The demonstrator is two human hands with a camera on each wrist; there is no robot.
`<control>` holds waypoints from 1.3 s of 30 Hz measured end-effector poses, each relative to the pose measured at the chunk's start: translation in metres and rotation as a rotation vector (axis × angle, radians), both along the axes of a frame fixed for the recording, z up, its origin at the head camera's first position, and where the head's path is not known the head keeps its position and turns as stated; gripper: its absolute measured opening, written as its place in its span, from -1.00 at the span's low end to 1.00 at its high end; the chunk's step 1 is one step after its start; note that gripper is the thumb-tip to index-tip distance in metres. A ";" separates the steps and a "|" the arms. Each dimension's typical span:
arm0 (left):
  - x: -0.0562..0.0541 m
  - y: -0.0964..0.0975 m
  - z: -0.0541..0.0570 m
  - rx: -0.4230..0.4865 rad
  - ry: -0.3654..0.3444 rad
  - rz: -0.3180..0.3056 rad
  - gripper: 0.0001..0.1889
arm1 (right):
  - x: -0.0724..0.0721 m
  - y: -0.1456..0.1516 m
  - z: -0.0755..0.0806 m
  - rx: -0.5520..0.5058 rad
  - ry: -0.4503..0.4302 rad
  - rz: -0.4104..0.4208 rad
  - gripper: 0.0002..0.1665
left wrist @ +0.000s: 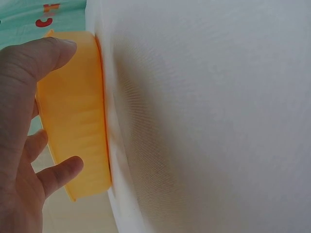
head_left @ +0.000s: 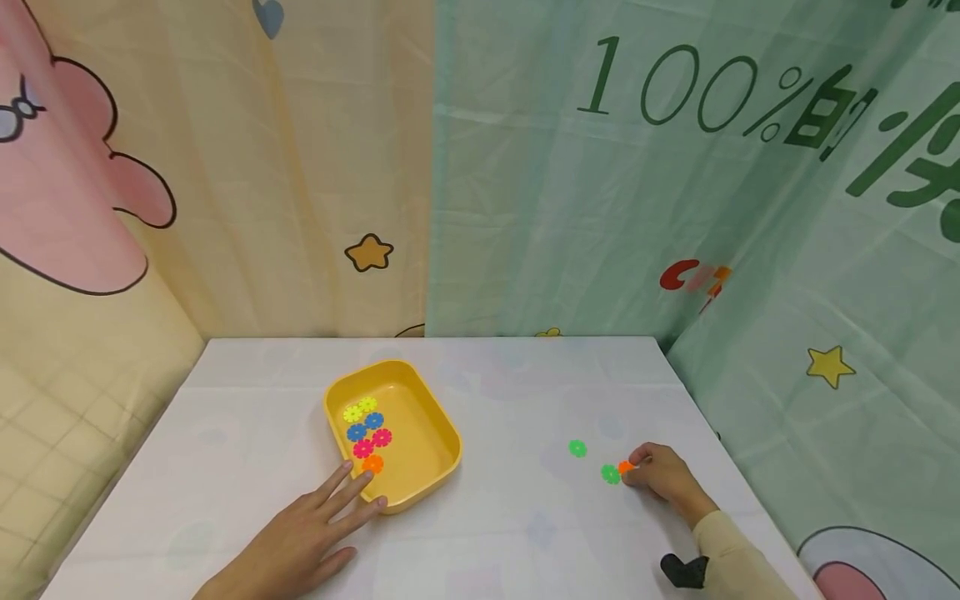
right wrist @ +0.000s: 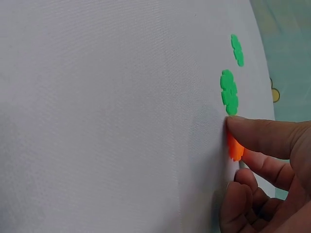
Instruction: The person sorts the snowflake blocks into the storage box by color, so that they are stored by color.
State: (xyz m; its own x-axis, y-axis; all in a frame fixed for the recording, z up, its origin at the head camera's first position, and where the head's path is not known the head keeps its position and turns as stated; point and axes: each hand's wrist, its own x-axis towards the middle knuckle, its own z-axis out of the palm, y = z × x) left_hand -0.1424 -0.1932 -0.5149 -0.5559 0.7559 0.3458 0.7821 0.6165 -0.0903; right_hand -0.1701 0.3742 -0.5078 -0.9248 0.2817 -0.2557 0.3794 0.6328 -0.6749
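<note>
My right hand (head_left: 666, 478) pinches an orange flower-shaped disc (right wrist: 235, 147) between thumb and finger, at the table surface. Right beside it lies a green flower-shaped disc (head_left: 611, 474), with a second green disc (head_left: 577, 448) farther to the left. A yellow tray (head_left: 422, 493) stands left of the middle. Along its left side are two yellow discs (head_left: 360, 409), two blue discs (head_left: 365, 427), two pink discs (head_left: 372, 443) and an orange disc (head_left: 372, 464). My left hand (head_left: 307, 531) has its fingers spread over the tray's near left rim; the thumb rests by its outer wall (left wrist: 77, 111).
A white cloth covers the table (head_left: 510, 550). Printed curtains (head_left: 525, 208) rise behind and on both sides of it. Close to my right sleeve (head_left: 735, 558) is a black object (head_left: 682, 572) whose kind I cannot tell.
</note>
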 end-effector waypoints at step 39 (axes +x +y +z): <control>0.000 0.001 0.000 -0.006 -0.029 0.002 -0.10 | 0.000 0.014 0.017 -0.456 -0.015 -0.105 -0.69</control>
